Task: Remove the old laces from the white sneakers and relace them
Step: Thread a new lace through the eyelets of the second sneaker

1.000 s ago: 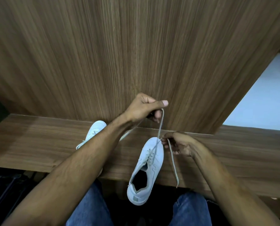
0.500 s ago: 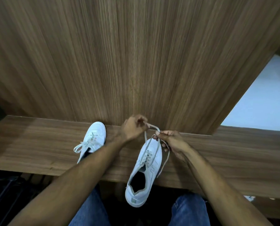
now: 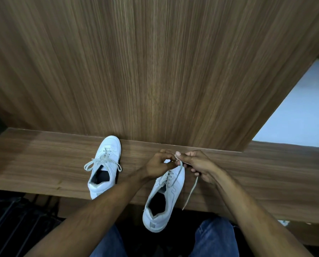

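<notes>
— Where are the sneakers?
— Both on the table [image 3: 43,164]: the laced sneaker [image 3: 105,165] left, the near sneaker [image 3: 164,193] overhanging the edge.
— And the hands?
— The left hand [image 3: 159,165] and right hand [image 3: 197,164] both pinch the lace [image 3: 191,192] above the near sneaker's toe

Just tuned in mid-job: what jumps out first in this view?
Both hands meet over the toe of the near sneaker, which overhangs the shelf edge: the left hand and right hand pinch its lace, one end dangling to the right. The second sneaker sits to the left, toe against the wood panel, its laces loose.
</notes>
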{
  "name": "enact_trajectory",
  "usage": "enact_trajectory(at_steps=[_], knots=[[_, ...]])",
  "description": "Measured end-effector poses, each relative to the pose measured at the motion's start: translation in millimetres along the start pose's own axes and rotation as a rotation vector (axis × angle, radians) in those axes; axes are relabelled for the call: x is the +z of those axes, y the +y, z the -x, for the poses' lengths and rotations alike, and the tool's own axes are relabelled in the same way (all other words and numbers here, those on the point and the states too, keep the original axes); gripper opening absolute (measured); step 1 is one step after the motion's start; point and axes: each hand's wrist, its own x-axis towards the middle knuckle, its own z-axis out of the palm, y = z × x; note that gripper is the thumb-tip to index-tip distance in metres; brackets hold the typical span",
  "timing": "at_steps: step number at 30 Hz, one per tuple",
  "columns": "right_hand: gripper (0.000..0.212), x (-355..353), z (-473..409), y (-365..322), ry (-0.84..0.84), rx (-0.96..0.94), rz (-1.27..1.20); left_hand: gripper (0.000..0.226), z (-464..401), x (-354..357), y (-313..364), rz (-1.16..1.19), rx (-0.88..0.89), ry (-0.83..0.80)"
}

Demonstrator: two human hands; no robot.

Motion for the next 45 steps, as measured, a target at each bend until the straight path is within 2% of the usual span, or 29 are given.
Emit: enact_trajectory(at_steps=[3,4,9,13,15,17,19,21,23,25,26,28,29,30,31,33,34,35,36,38,42,45], knots=[[0.032,-6.2,-3.0,2.5,-0.007,-0.046,-0.004,0.023,-5.1,-18.8,14.4,0.011,-0.082,-0.051],[0.030,-8.4,-2.4,1.6,-0.006,-0.065,-0.017,0.026,-7.3,-27.6,22.2,0.014,-0.112,-0.022],[0.024,-21.3,-12.7,14.6,0.125,-0.188,0.002,0.031,-19.9,-78.7,41.1,0.431,-0.261,0.249],[0.027,-27.5,-23.2,34.3,0.213,-0.207,0.093,0.026,-24.4,-110.5,45.7,0.463,-0.304,0.408],[0.028,-32.8,-26.2,44.6,0.201,-0.211,0.243,0.029,-28.1,-122.8,43.7,0.517,-0.318,0.510],[0.029,-38.1,-28.1,58.6,0.205,-0.190,0.513,0.031,-30.2,-133.2,36.9,0.643,-0.361,0.641],[0.021,-40.7,-21.6,67.5,0.230,-0.079,0.859,0.033,-30.4,-140.1,25.3,0.780,-0.393,0.761],[0.015,-42.1,-12.0,71.6,0.232,0.018,1.090,0.035,-27.5,-139.8,13.6,0.878,-0.404,0.879],[0.027,-42.5,-5.1,74.0,0.209,0.061,1.192,0.033,-23.2,-139.8,-1.8,0.881,-0.417,1.027],[0.034,-40.2,-2.5,78.6,0.203,0.089,1.285,0.027,-15.1,-138.0,-17.0,0.774,-0.432,1.102],[0.035,-37.8,-2.4,80.9,0.197,0.085,1.327,0.024,-11.2,-133.8,-24.6,0.625,-0.455,1.085],[0.035,-30.1,-3.9,84.2,0.172,0.060,1.342,0.010,-4.9,-116.9,-45.5,0.129,-0.527,0.993],[0.036,-24.3,-5.2,86.2,0.147,0.036,1.302,0.014,0.0,-104.4,-54.3,-0.180,-0.561,0.922],[0.038,-17.1,-7.0,88.3,0.117,-0.013,1.238,0.028,4.7,-89.7,-61.4,-0.463,-0.539,0.818],[0.039,-9.3,-9.6,90.5,0.079,-0.075,1.165,0.037,8.9,-75.3,-65.0,-0.658,-0.420,0.678],[0.038,10.4,-11.0,95.1,-0.009,-0.173,1.000,0.036,17.7,-46.3,-74.0,-0.738,-0.041,0.330],[0.035,20.7,-11.3,97.8,-0.040,-0.202,0.928,0.033,21.9,-33.2,-77.6,-0.717,0.068,0.161],[0.032,29.4,-11.5,99.6,-0.041,-0.228,0.887,0.035,24.6,-21.0,-80.8,-0.677,0.090,0.021],[0.027,36.2,-11.1,101.2,-0.006,-0.247,0.875,0.042,26.9,-9.9,-81.2,-0.653,0.082,-0.051],[0.020,43.1,-11.4,101.9,0.096,-0.254,0.854,0.052,26.3,2.6,-83.3,-0.720,0.078,-0.048],[0.020,38.9,-9.1,102.5,0.174,-0.255,0.913,0.034,24.7,-7.2,-87.9,-0.968,0.040,-0.035],[0.019,27.8,-4.8,103.1,0.185,-0.236,1.036,0.039,21.4,-32.2,-94.8,-1.194,-0.036,-0.035]])
